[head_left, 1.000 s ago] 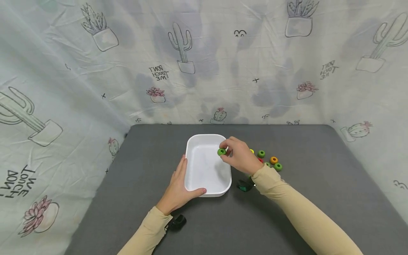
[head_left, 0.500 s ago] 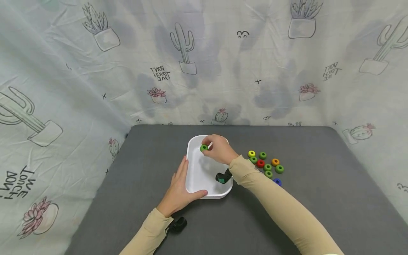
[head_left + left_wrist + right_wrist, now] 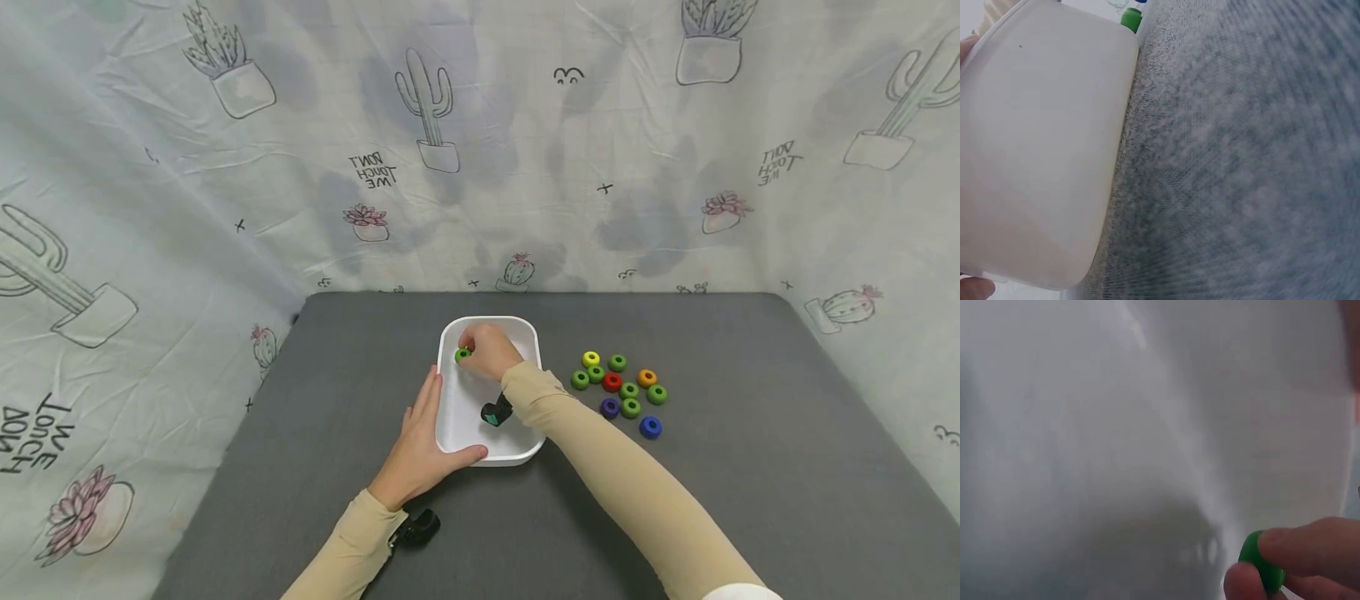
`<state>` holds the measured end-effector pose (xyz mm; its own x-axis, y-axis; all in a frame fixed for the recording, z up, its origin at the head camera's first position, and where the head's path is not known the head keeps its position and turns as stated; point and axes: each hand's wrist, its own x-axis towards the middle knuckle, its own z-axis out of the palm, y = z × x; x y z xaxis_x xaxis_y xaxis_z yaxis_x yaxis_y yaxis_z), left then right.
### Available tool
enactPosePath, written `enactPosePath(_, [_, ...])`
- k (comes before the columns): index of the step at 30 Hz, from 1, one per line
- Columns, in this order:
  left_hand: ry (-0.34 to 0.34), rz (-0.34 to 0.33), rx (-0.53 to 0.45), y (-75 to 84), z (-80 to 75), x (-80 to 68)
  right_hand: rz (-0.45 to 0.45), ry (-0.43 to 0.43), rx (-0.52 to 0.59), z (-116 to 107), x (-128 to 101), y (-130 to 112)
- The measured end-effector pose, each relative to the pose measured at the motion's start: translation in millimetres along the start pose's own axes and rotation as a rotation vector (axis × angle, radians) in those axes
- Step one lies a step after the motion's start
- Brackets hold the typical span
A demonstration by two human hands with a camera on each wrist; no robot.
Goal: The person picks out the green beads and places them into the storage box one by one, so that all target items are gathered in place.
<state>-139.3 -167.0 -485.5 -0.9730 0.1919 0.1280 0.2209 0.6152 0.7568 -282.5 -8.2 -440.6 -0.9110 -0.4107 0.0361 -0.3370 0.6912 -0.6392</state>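
Observation:
A white rectangular tray (image 3: 461, 417) stands on the grey table, with bare floor showing around my right hand. My left hand (image 3: 416, 450) rests against its left side with straight fingers, the thumb stretched along the near edge. Inside the tray, toward the far left corner, my right hand (image 3: 491, 352) pinches a green bead (image 3: 1252, 550) between thumb and fingertips. The right wrist view has this bead low over the tray's floor near the wall. In the left wrist view, the tray's outer wall (image 3: 1047, 144) fills the left part.
To the right of the tray lies a loose group of beads: several green, a yellow bead (image 3: 591, 359), a red bead (image 3: 606, 382), an orange bead (image 3: 647, 372), a purple bead (image 3: 603, 407) and a blue bead (image 3: 651, 435). A patterned cloth (image 3: 495, 208) hangs behind the table.
My right hand has carried the green bead left across the tray and lower toward its far left corner, uncovering the beads on the right. The left hand stays in place.

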Motion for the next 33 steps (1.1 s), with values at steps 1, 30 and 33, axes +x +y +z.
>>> enactPosePath(1, [0.001, -0.001, 0.000, -0.2, 0.3, -0.2, 0.001, 0.000, -0.003, 1.3, 0.4, 0.1])
enactPosePath(30, [0.003, 0.003, 0.018, -0.4, 2.9, 1.1, 0.012, 0.024, 0.006, 14.8, 0.5, 7.1])
enactPosePath(33, [0.006, 0.006, 0.016, -1.0, 3.2, 0.6, 0.005, 0.024, 0.012, 15.5, -0.5, 6.8])
